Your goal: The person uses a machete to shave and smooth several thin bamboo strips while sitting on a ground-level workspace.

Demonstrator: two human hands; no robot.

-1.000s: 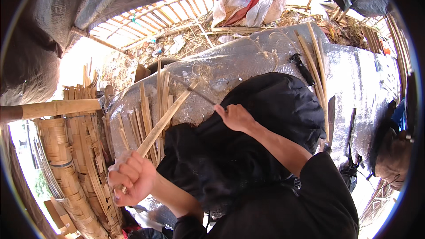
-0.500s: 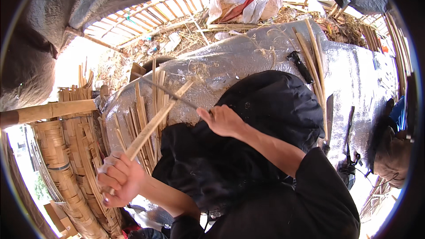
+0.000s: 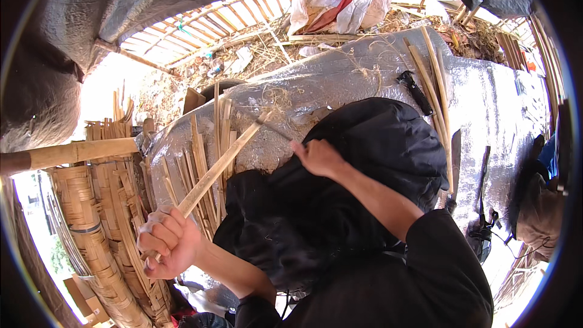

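Note:
My left hand (image 3: 167, 242) is closed in a fist around the near end of a long pale bamboo strip (image 3: 215, 173), which slants up and away to the right over my lap. My right hand (image 3: 320, 158) grips a knife (image 3: 278, 130). Its dark, narrow blade meets the strip close to the far tip; motion blurs the blade, and the fingers hide the handle. Black cloth (image 3: 376, 140) covers my lap beneath both hands.
Split bamboo pieces (image 3: 200, 176) lie left of my lap on a silver sheet (image 3: 303, 79). To the right are long slats (image 3: 432, 94) and a black, torch-like object (image 3: 415, 92). Woven bamboo (image 3: 79, 206) and a thick pole (image 3: 79, 150) stand at the left.
The knife has slid along the bamboo strip toward its far tip, my right hand shifting slightly right and away. My left hand keeps its hold on the strip, nearly still.

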